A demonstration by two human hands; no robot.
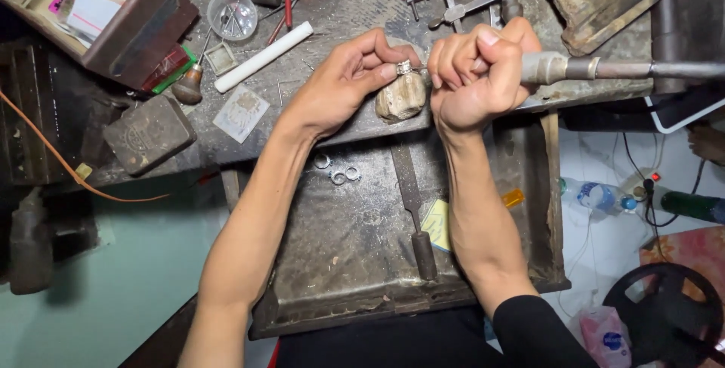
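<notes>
Two bare hands are working a small silver ring (404,66) at a worn jeweller's bench.

The left hand (343,81) is pinching the ring between thumb and fingertips, holding it on top of a pale worn bench peg (400,99) just below the fingers. The right hand (476,73) is closing in a fist around a metal rotary handpiece (604,68), its tip meeting the ring. Below the wrists, three loose rings (337,171) and a file (414,209) are lying in the catch tray (340,262).
</notes>
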